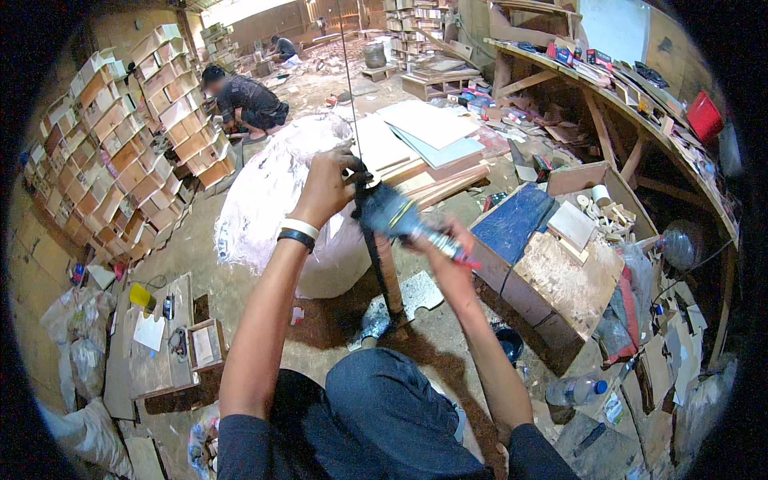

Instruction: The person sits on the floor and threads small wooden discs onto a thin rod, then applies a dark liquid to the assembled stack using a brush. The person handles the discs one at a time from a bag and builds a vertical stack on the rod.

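My left hand [326,188], its fingertips dark-stained, is raised in front of me and closed at the lower end of a thin dark cord [350,84]. What its fingers pinch is too dark to make out. My right hand [448,254] grips a brush-like tool [392,214], blurred by motion, with a wide blue-grey head, a yellow stripe and a bit of red near the grip. The tool's head is close to the left fingertips. Below both hands stands a dark, slanting wooden post [386,276], its top hidden behind the tool.
A big white sack [276,192] bulges just ahead. Stacked wooden boxes [120,136] rise at left, near a crouching person [244,104]. At right are a wooden crate [528,300], a plastic bottle [574,390] and a cluttered workbench [608,92]. Boards [436,132] lie beyond the sack.
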A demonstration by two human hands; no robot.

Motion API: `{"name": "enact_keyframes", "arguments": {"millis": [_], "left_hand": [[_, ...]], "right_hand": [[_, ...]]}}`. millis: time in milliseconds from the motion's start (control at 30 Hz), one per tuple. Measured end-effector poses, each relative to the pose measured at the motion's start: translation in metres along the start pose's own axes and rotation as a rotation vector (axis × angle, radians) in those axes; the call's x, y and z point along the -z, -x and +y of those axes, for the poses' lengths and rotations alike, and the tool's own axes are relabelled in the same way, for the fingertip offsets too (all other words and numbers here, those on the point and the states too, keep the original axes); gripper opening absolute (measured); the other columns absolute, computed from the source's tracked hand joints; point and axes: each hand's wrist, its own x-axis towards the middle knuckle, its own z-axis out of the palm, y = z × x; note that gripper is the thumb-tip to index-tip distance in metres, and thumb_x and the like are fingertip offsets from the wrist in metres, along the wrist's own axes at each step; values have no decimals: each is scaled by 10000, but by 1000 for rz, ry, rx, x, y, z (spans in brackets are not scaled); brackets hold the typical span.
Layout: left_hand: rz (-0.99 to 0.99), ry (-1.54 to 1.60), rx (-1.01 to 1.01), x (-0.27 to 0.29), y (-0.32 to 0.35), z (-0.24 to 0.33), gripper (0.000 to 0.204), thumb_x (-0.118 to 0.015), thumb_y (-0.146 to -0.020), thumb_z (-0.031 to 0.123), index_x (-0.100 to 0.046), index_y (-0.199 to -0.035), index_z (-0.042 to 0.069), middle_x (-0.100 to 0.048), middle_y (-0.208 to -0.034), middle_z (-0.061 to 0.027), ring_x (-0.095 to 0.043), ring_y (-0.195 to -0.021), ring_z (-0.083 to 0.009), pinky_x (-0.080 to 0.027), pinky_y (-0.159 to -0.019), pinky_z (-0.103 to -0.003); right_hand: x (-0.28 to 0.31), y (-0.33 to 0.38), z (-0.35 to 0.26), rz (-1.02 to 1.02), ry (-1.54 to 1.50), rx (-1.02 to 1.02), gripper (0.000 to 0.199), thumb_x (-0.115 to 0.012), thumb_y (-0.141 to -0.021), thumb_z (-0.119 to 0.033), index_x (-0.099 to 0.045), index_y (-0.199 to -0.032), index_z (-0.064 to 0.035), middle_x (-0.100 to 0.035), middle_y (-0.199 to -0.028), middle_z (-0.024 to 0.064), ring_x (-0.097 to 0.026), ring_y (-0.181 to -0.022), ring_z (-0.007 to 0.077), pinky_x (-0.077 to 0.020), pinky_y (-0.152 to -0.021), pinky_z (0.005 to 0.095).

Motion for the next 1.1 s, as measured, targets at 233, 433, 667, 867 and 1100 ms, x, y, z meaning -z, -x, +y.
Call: {"name": "enact_keyframes", "arguments": {"millis": [233,433,667,867,1100], "left_hand": [[33,16,-31,-5,3,1,203,-655,-690,-62,-748,-866,-27,-706,-903,-223,-680,-780,-389,-547,-711,-412],[19,-4,17,-10,-3,3,190,-695,-710,-5,-758,-886,-37,-682,-860,-260,-658,-825,-423,-530,-765,-453],[27,-19,8,-7,-2,10,169,-661,-698,-41,-730,-852,-28,-688,-892,-229,-655,-830,-396,-527,-784,-432],[-42,50,170,0,6,7,301,-536,-697,-54,-743,-913,-24,-712,-783,-183,-692,-713,-216,-545,-693,-328],[-53,277,178,-10,6,-15,323,-521,-733,-81,-740,-966,-32,-741,-833,-189,-733,-781,-228,-552,-750,-339]], "right_hand": [[2,-6,-2,235,-329,-88,292,-814,-841,-137,-561,-936,-26,-621,-897,37,-599,-771,117,-512,-679,310],[-8,16,-15,-67,-223,148,213,-815,-846,-120,-618,-894,-54,-678,-875,60,-643,-803,120,-520,-716,282],[0,12,-1,-10,29,57,258,-817,-851,-127,-578,-823,-35,-641,-842,43,-584,-745,117,-486,-657,301],[11,2,18,187,-553,-79,183,-754,-891,-73,-582,-936,-29,-681,-938,68,-667,-770,114,-576,-677,272],[15,-26,12,-74,-543,-214,236,-744,-890,-58,-561,-1037,-35,-675,-988,103,-727,-887,204,-653,-749,309]]}}
